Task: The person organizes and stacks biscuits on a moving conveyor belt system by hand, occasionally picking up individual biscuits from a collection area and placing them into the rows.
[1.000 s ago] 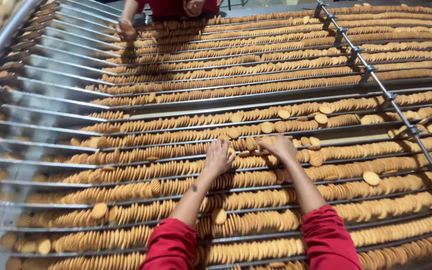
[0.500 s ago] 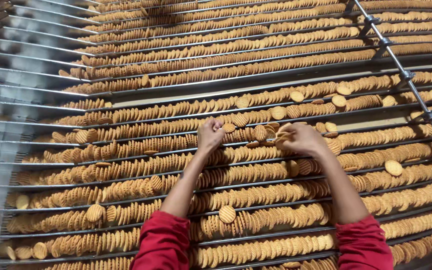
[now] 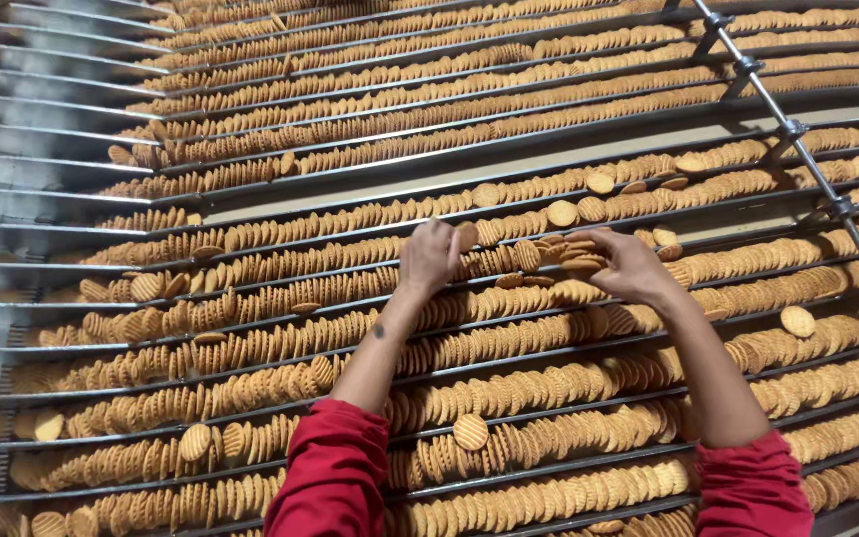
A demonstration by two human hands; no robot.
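Long rows of round golden biscuits (image 3: 509,393) stand on edge in metal lanes (image 3: 251,204) across a wide conveyor. My left hand (image 3: 429,257) reaches over a middle lane, its fingers curled around a few biscuits there. Just to its right, my right hand (image 3: 626,265) grips a small stack of biscuits (image 3: 581,261) lifted from the same lane. Between both hands, biscuits (image 3: 529,255) lie tilted and loose. Both arms wear red sleeves (image 3: 335,477).
Stray biscuits (image 3: 798,320) lie flat on top of the rows at several spots. A grey metal bar with clamps (image 3: 797,134) crosses the lanes diagonally at the right. The far-left lanes (image 3: 42,149) show bare shiny metal.
Both hands have moved farther up the conveyor to a higher lane, and the view has tilted down. The other person at the top edge is out of view now.
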